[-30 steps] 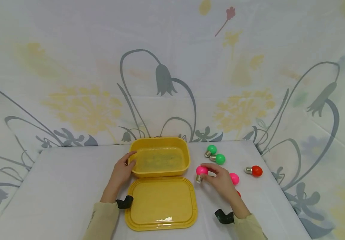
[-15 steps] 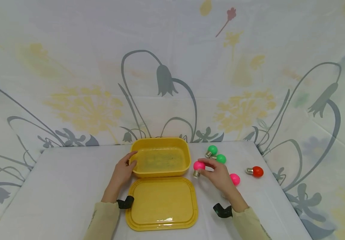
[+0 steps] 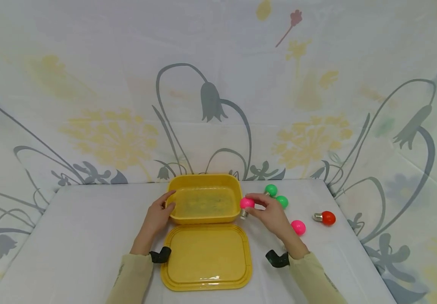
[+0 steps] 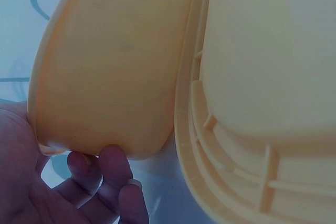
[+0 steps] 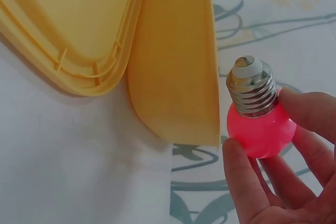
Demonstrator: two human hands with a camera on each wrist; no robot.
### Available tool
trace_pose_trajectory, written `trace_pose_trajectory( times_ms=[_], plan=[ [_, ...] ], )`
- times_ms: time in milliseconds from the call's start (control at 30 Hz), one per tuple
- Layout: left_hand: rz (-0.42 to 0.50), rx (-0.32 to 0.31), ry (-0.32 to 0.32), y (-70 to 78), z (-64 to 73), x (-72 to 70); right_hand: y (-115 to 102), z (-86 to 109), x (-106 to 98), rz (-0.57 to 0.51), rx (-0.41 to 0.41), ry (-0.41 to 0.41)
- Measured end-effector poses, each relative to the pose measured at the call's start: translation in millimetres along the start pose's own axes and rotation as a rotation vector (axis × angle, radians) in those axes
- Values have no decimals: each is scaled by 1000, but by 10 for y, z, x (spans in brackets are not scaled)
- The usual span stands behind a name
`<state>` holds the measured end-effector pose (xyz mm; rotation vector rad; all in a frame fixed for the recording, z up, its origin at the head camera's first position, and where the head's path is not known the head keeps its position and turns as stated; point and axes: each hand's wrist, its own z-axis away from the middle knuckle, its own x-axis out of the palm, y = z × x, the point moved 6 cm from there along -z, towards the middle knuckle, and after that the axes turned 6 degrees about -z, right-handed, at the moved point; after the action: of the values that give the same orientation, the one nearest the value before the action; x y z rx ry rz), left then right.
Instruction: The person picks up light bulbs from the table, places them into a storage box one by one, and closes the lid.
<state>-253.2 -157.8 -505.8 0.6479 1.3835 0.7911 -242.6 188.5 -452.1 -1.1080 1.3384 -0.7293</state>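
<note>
My left hand (image 3: 155, 216) holds the left end of an open yellow plastic box (image 3: 205, 220). In the left wrist view, curled fingers (image 4: 114, 163) touch the outside of the box's end wall. My right hand (image 3: 271, 214) pinches a pink light bulb (image 3: 246, 203) just beside the box's right end. The right wrist view shows the bulb's silver screw base (image 5: 253, 90), with thumb and fingertips around the pink globe. In front of the box lies its yellow lid (image 3: 207, 257).
Two green bulbs (image 3: 271, 190) lie beyond my right hand. A second pink bulb (image 3: 298, 227) sits near the right wrist, and a red bulb (image 3: 328, 218) lies farther right. A flower-patterned cloth (image 3: 218, 139) hangs behind the white-covered table (image 3: 89, 236).
My right hand has carried the pink bulb leftward and away from me, up to the box's right end. The left hand stays on the box.
</note>
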Motion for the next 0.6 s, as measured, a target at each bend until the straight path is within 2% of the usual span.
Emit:
trace_pose_trajectory(
  times_ms=[200, 600],
  plan=[
    [-5, -7, -2, 8, 2, -1, -22, -76, 44, -28, -6, -19],
    [-11, -10, -9, 12, 7, -7, -156, -215, 196, -15, -32, -41]
  ],
)
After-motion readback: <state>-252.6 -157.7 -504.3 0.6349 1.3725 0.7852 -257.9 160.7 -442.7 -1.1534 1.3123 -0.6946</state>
